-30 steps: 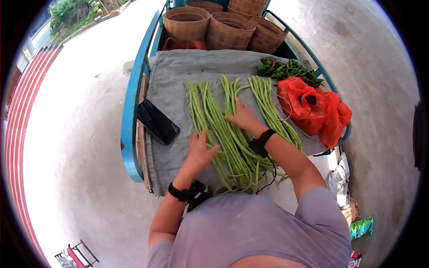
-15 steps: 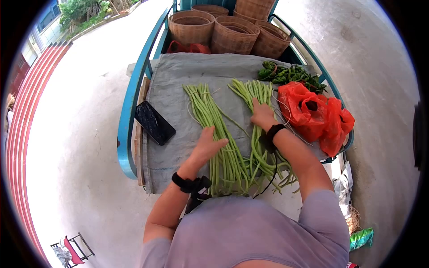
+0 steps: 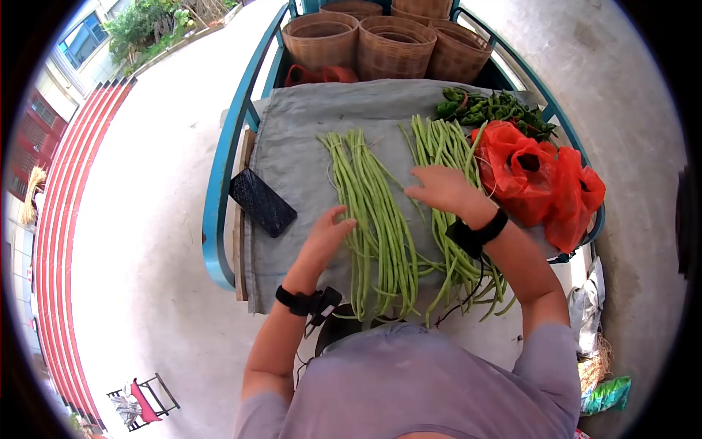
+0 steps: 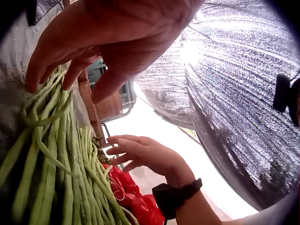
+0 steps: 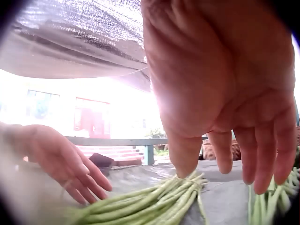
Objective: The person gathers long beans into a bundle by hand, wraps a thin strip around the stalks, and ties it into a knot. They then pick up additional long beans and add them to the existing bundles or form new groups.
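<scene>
Green beans (image 3: 358, 183) lay in two bunches on the cloth (image 3: 292, 146), long axes running away from the person (image 3: 431, 380). The left bunch (image 3: 380, 234) lay just right of the left hand (image 3: 325, 238); the right hand (image 3: 447, 192) hung over the right bunch (image 3: 442, 146). All fingers were loose, grasping nothing.

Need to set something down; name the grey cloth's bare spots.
Free: grey cloth between phone and left bean bundle, beyond the left hand; also between that bundle's tips and baskets. Crowded: right side, with right bean bundle, red bags, greens.
</scene>
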